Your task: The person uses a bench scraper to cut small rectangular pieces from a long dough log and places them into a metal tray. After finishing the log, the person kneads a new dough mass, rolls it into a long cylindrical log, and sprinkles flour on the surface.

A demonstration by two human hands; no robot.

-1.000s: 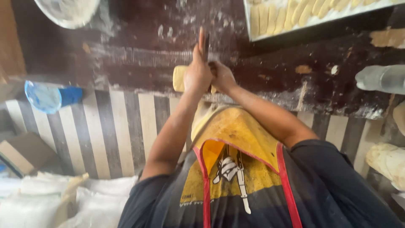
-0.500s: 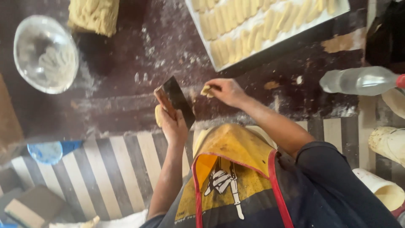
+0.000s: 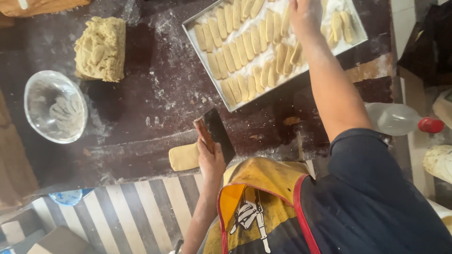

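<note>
My left hand [image 3: 211,160] grips a dough scraper [image 3: 214,134] with a wooden handle and a dark blade, held upright at the near edge of the dark floury table [image 3: 141,117]. A flat slab of pale dough [image 3: 183,156] lies just left of that hand. My right hand [image 3: 305,16] reaches far out over a metal tray [image 3: 225,102] filled with rows of finger-shaped dough pieces [image 3: 245,51]. Its fingers point down among the pieces, and what they hold is hidden.
A rough block of dough [image 3: 101,47] sits at the far left, with a floury glass bowl [image 3: 55,106] nearer me. A clear plastic bottle with a red cap [image 3: 400,120] lies at the right. Below the table edge is a striped surface [image 3: 141,207].
My right hand went from the dough slab by the table edge out to the tray. The left hand stayed by the slab with the scraper. The view tilted toward the tray.
</note>
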